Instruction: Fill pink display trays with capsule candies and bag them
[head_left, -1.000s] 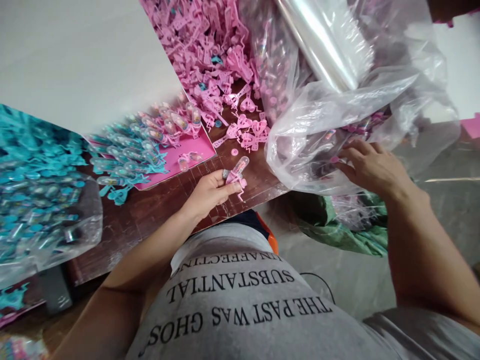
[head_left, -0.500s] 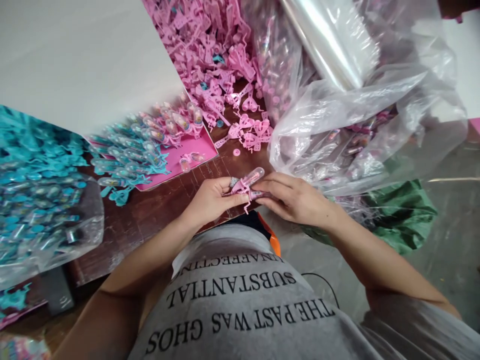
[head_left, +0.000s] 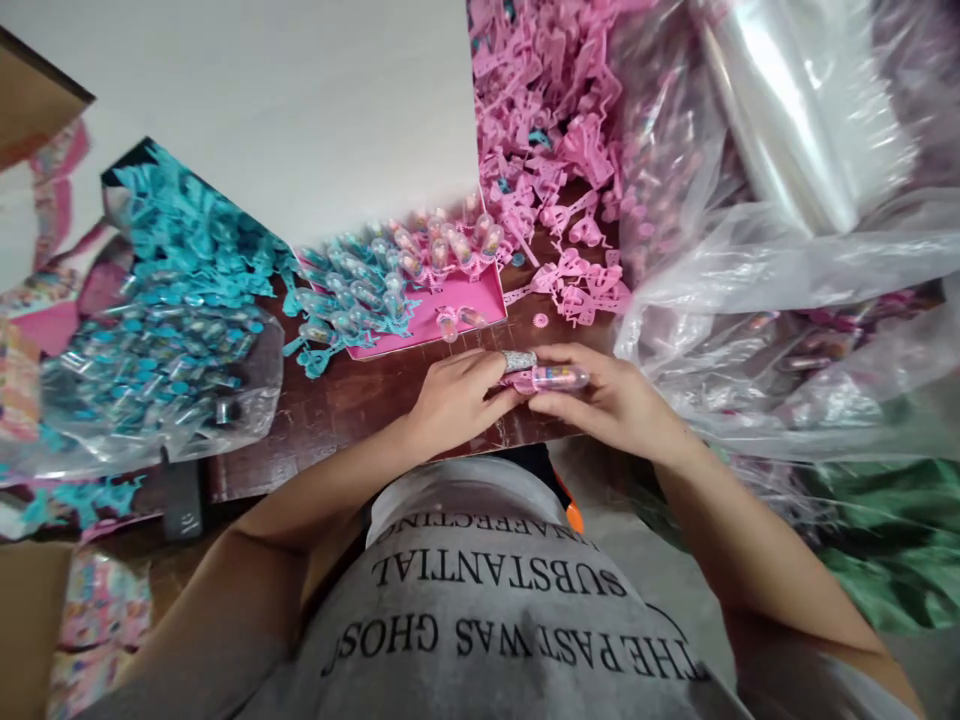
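Observation:
Between my two hands, just in front of my body, is a pink plastic toy with a clear capsule [head_left: 559, 378], its rounded end pointing right. My left hand [head_left: 463, 398] pinches the pink end; silvery tape wraps one of its fingers. The fingers of my right hand [head_left: 626, 400] close around the capsule from the right, above and below it. Beyond them, a pink tray [head_left: 480, 298] holds rows of teal and pink pieces with clear capsules. One pink pair [head_left: 459, 320] lies apart at the tray's front.
Teal plastic parts [head_left: 195, 235] heap at left behind a clear bag [head_left: 157, 370] of teal-capped capsules. Pink parts [head_left: 547, 120] pile at the back right, with a small pink gear [head_left: 540, 320] nearer. A large plastic bag [head_left: 757, 260] bulges over the right side. A white board [head_left: 300, 100] stands behind.
The capsule has turned from pointing up and away to lying level, pointing right. My right hand now closes around it. The view has swung left.

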